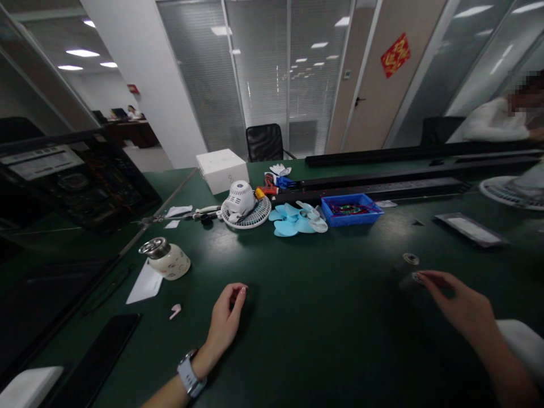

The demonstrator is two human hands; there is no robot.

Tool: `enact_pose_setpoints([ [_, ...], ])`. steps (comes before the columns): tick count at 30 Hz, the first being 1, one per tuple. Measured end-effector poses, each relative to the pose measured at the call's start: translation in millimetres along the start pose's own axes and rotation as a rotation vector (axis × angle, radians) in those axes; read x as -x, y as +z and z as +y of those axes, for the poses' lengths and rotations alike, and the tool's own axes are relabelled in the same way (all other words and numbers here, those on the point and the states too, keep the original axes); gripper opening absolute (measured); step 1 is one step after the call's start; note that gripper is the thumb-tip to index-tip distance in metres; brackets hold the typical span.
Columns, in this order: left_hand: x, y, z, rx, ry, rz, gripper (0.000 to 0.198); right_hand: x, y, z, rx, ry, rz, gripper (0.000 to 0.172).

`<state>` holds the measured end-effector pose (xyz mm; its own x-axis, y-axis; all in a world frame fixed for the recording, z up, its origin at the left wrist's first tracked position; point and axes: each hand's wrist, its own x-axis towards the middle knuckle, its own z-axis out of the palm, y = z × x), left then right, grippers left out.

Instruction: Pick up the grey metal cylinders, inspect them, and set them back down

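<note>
My left hand [226, 314] is over the green table at centre left, a watch on its wrist. Its fingers are curled and the thumb meets the index finger; anything between them is too small to make out. On the right, my right hand [461, 309] pinches the pale top of a small dark cylinder [410, 281]. Just behind it stands a similar cylinder [410, 259] with a round, light top. A single white earbud [175, 310] lies left of my left hand. Farther back are light blue fan blades [293, 219] and a blue tray [352, 218] of wires.
A cream flask [170, 262] stands on white paper [143, 284] at left, near a black phone-like slab [100, 354]. A white fan part [242, 204], a white box [223, 170] and long black rails [408, 184] lie at the back. Another person [487, 124] sits far right.
</note>
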<state>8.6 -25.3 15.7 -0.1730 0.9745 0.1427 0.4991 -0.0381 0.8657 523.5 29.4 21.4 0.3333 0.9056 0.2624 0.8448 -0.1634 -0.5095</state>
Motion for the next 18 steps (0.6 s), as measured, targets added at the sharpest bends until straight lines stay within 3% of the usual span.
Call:
enact_pose_setpoints([
  [7, 0, -1.6, 0, -0.037, 0.016, -0.007, 0.033, 9, -6, -16, -0.131, 0.141, 0.013, 0.056],
  [11, -1, -1.0, 0, -0.026, 0.012, -0.010, 0.033, -18, -23, -5, -0.222, 0.217, 0.064, 0.058],
  [13, -1, -0.4, 0, -0.020, 0.008, -0.006, 0.033, -43, -31, -3, -0.232, 0.201, -0.062, 0.050],
  [17, -2, 1.2, -1, -0.009, 0.008, 0.006, 0.033, -88, -35, -20, -0.269, 0.045, -0.568, 0.045],
  [18, -2, 1.5, -1, -0.008, 0.009, 0.010, 0.033, -94, -33, -26, -0.261, -0.021, -0.584, 0.041],
])
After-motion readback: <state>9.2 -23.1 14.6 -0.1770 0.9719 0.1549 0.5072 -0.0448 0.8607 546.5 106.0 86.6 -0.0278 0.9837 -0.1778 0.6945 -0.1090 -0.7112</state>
